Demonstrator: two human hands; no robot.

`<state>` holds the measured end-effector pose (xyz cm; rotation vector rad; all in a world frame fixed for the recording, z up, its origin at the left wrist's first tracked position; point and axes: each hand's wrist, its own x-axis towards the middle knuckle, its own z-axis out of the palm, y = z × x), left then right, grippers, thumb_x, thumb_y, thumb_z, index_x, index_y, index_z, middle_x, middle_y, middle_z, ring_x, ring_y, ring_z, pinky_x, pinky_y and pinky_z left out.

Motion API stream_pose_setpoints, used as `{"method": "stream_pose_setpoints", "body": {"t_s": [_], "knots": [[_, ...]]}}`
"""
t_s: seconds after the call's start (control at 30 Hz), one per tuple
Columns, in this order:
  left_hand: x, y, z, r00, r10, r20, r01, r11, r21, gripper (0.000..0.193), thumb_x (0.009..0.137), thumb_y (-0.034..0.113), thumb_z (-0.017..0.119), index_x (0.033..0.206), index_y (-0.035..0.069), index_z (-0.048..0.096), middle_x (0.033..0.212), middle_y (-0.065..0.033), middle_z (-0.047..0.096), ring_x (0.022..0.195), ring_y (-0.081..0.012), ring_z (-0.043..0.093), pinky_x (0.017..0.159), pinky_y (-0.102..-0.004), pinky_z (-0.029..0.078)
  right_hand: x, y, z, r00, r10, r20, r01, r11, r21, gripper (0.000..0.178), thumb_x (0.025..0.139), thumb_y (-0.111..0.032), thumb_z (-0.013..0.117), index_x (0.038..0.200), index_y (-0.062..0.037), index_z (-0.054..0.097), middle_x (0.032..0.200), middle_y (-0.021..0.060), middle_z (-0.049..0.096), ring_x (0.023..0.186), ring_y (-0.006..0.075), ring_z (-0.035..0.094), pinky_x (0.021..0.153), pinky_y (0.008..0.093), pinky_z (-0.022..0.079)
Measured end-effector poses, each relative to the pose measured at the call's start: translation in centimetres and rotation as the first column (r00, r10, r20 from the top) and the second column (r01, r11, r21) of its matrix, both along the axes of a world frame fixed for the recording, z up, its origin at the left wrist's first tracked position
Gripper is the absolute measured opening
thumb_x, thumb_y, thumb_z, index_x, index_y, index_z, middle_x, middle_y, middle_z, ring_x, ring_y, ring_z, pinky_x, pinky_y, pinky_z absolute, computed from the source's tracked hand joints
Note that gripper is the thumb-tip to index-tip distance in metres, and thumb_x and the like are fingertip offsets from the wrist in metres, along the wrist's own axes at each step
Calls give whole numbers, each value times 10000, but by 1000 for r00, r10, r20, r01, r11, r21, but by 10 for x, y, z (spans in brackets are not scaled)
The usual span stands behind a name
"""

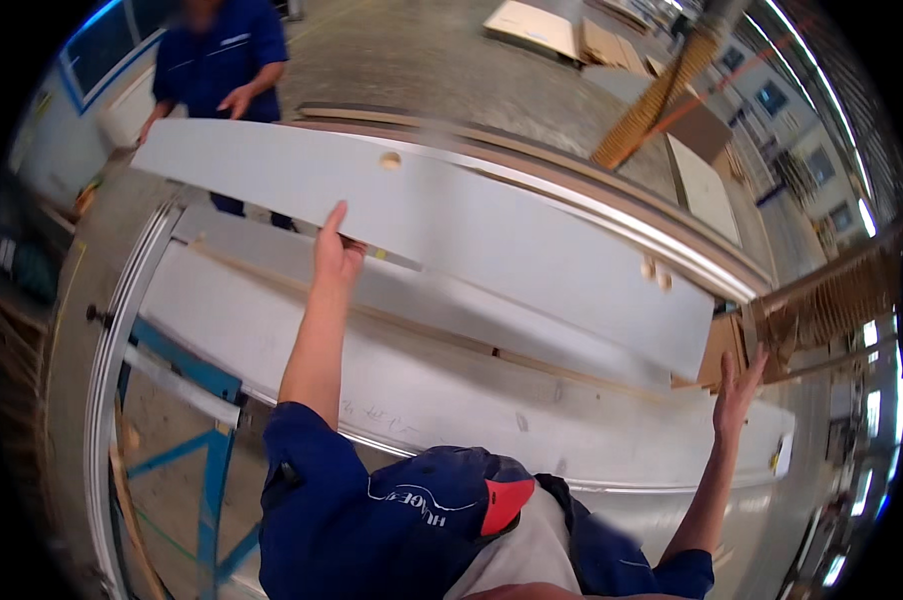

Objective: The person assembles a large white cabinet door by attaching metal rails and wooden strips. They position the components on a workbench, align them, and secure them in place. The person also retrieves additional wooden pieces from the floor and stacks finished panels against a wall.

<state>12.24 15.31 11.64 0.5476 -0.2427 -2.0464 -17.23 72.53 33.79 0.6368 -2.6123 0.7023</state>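
Observation:
A long light-grey panel (532,245) slants across the view, with a round hole near its far edge and smaller holes toward its right end. My left hand (339,255) grips its near edge, thumb on top and fingers partly hidden underneath. Just past the right end, my right hand (736,400) is open with fingers stretched upward; I cannot tell whether it touches the panel. Under the panel is a pale work surface (452,385) with a thin wooden strip along it. At the far left end, a co-worker in blue (217,65) has one hand by the panel.
A metal-railed frame with blue legs (207,480) stands at the left. Behind the panel runs a stack of long boards (572,175). Brown wrapped material (832,300) is at the right. Flat sheets (532,30) lie on the floor farther back.

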Motion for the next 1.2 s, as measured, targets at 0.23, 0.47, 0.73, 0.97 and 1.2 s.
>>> {"method": "stream_pose_setpoints", "body": {"t_s": [0.23,0.47,0.73,0.97,1.2], "knots": [[94,106,20,1000,-26,-16,26,1000,-17,291,934,109,694,1201,26,613,1163,-102,695,1031,-241,695,881,-386,606,-24,70,-115,963,101,248,-60,984,-170,724,1011,-486,567,1429,91,440,1404,249,529,1291,310,505,1094,386,374],[160,236,37,998,61,24,-61,998,-5,405,970,99,640,1334,-18,506,1321,-165,600,1180,-302,619,1008,-434,541,1,160,-198,805,239,543,127,825,-551,629,1019,-512,548,1257,70,581,1150,167,683,987,230,655,872,367,523],[240,394,50,953,284,109,-281,959,-37,496,981,180,641,1407,-7,469,1375,-157,574,1292,-319,541,1103,-481,454,-2,198,-240,692,445,569,18,777,-629,519,1057,-408,522,1253,69,578,1130,160,683,951,196,650,857,344,520],[303,594,65,814,569,114,-563,822,-85,550,1021,267,586,1472,9,405,1480,-153,500,1350,-329,491,1152,-495,400,-29,179,-250,625,629,462,-334,751,-570,525,1077,-466,450,1112,32,613,1027,97,671,906,164,588,837,325,488],[304,757,45,545,829,124,-838,543,48,548,1005,292,619,1440,9,441,1439,-134,539,1346,-312,493,1158,-482,389,-29,107,-195,382,752,538,-470,659,-587,611,1056,-531,449,1122,59,597,1051,121,650,911,201,586,829,356,496]]}}
